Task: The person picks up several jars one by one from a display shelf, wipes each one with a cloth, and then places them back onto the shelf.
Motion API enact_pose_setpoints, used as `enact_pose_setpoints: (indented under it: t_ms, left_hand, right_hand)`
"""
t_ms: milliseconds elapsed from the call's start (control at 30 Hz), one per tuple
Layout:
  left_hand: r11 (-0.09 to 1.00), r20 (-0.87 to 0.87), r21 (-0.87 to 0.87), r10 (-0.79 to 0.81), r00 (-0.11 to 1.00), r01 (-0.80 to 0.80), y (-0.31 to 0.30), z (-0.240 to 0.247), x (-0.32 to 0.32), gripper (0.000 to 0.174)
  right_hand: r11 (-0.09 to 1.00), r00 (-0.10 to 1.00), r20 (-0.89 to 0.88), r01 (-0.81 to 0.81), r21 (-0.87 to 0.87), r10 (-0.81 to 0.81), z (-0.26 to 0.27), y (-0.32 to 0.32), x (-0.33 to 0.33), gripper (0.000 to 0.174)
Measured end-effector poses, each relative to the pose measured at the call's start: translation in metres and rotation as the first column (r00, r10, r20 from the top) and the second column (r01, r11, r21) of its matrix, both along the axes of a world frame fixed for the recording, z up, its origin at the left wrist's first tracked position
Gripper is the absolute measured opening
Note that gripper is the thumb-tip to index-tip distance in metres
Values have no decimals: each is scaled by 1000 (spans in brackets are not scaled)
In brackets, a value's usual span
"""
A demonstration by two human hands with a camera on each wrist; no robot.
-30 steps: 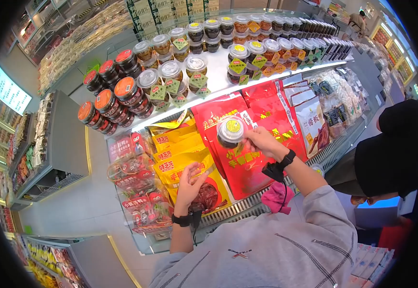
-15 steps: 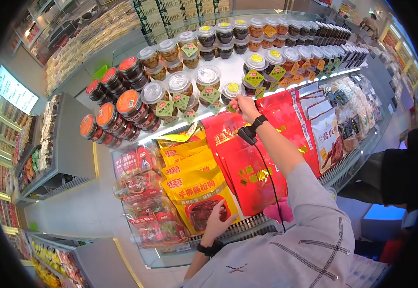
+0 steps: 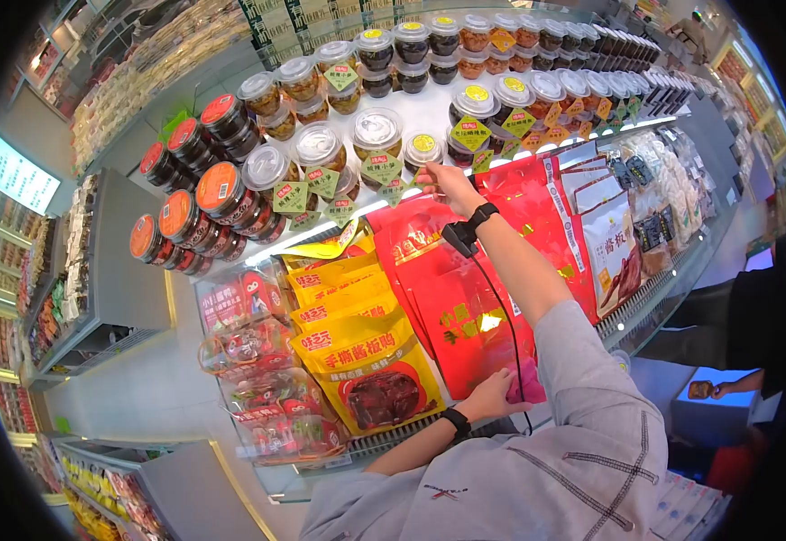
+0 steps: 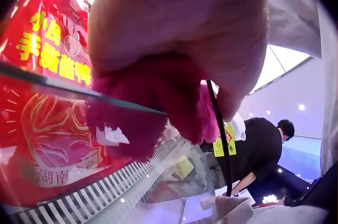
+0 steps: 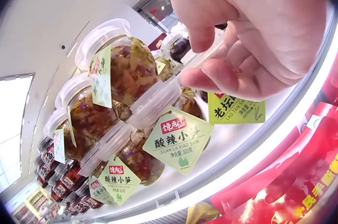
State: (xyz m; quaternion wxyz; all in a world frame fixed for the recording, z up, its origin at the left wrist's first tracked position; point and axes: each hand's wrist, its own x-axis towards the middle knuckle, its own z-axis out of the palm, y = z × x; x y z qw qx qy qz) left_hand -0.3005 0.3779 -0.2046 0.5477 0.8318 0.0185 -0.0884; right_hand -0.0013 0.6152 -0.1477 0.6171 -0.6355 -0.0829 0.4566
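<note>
Beside a dark-filled jar (image 3: 423, 147) with a yellow lid sticker, my right hand (image 3: 449, 187) hovers at the shelf's front edge. Its fingers (image 5: 211, 76) are loosely bent with nothing between them. Behind it in the right wrist view hangs the jar's green tag (image 5: 236, 109). Stacked jars of pickled shoots (image 3: 377, 135) stand just to its left. Down at the case's front glass, my left hand (image 3: 490, 395) grips a pink cloth (image 3: 524, 386). In the left wrist view, the cloth (image 4: 153, 102) bunches under the fingers at the glass edge (image 4: 79, 91).
Below the jar shelf lie red packets (image 3: 474, 298), yellow packets (image 3: 370, 361) and clear-wrapped packs (image 3: 271, 397). Red-lidded jars (image 3: 176, 216) are stacked at left. A thin black cable (image 3: 505, 316) trails from the right wrist. Another person in black (image 4: 264, 150) stands at the right.
My right hand has carried the jar from over the red packets up to the shelf, set it down and let go. My left hand has moved right and taken hold of the pink cloth.
</note>
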Motion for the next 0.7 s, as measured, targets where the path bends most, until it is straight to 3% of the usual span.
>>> enact_pose_setpoints:
  t_ms: [100,233,267,367,500,533,700]
  left_hand:
    - [993,-129,115,-13,992,28,20,27,-8,86]
    - [988,-414,126,-32,910,92,50,49,-19,80]
    - [990,-285,135,86,955,-48,48,30,-35,66]
    - [981,-251,109,183,950,-160,66,42,-67,58]
    - [975,-437,87,221,872,-203,81,72,-102,49]
    - [973,-391,83,232,891,-217,83,76,-112,51]
    - [971,-451,31,224,864,-236,77,49,-152,48]
  right_hand:
    - [999,999,32,33,25,-33,-3,4,-1,23]
    - [997,993,86,73,41,-76,-20,13,7,23]
    - [994,991,89,94,60,-99,-25,14,9,23]
    - [987,987,79,136,84,-143,-25,15,11,23]
    - [984,985,59,158,86,-163,-22,14,7,23]
    - [984,985,54,157,82,-161,-20,13,6,23]
    - [992,992,32,124,34,-125,-14,10,2,22]
